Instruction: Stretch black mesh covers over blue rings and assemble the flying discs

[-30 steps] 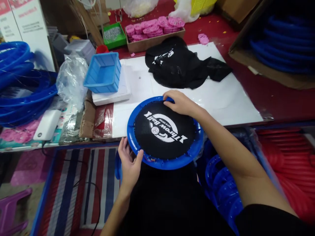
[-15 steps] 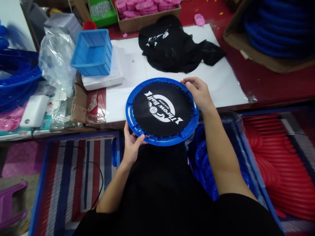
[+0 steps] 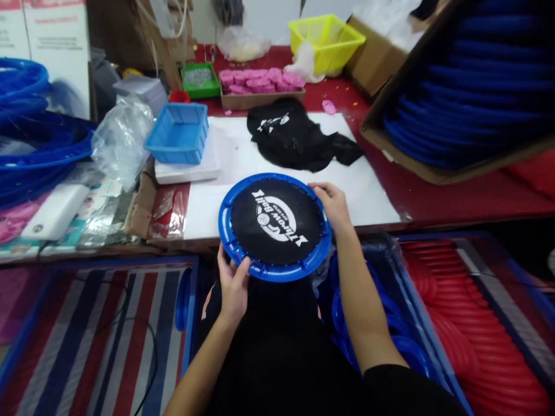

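Between my two hands is a round throw-ball paddle (image 3: 243,242) with a blue plastic rim and a black mesh face printed in white. It is tilted, above my lap at the table's front edge. My left hand (image 3: 234,283) grips the near-left rim, thumb on top and fingers underneath. On the far-right rim, my right hand (image 3: 332,205) is closed, its fingertips at the edge and partly hidden. Behind the paddle, black printed fabric pieces (image 3: 299,138) lie in a loose pile on a white sheet (image 3: 208,208).
A light-blue bin (image 3: 177,136) stands at the left, near a white power bank (image 3: 56,211). Pink pieces fill a cardboard tray (image 3: 260,101) at the back. A box of blue rings (image 3: 451,115) is at the right. Crates with red rings (image 3: 485,323) and blue rings stand below.
The view has tilted up, so more of the table's back shows, including a yellow basket. Both hands keep hold of the paddle, which appears slightly lower and further left in the picture.
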